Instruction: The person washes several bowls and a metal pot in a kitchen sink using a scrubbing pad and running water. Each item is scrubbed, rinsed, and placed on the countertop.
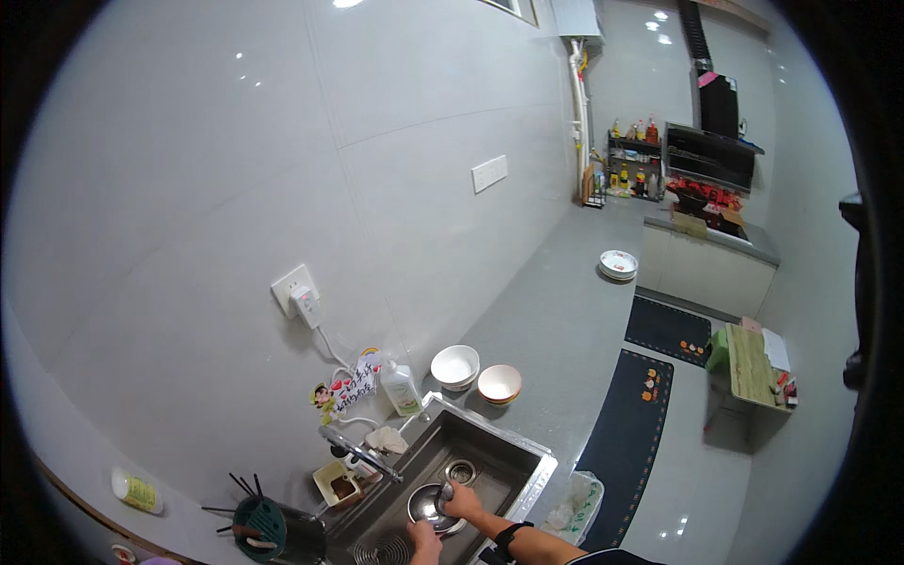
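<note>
Over the dark kitchen sink (494, 452), my left hand (425, 540) grips the near rim of a shiny metal bowl (426, 506). My right hand (462, 501) holds a grey scrubbing pad (445, 497), which looks like steel wool, against the bowl's right side. Part of a pale dish shows beneath the bowl. The drain strainer (460, 472) lies just beyond it. A chrome faucet (360, 453) reaches over the sink from the left. A coiled metal rack or spiral (381, 551) is on the near sink floor.
Stacked white bowls (455, 366) and orange-rimmed bowls (499, 384) stand behind the sink, beside a dish soap bottle (400, 388). A dark green utensil holder (261, 528) is at the left. Farther along the counter (565, 311) sit plates (618, 265). A plastic-lined bin (575, 505) stands at the right.
</note>
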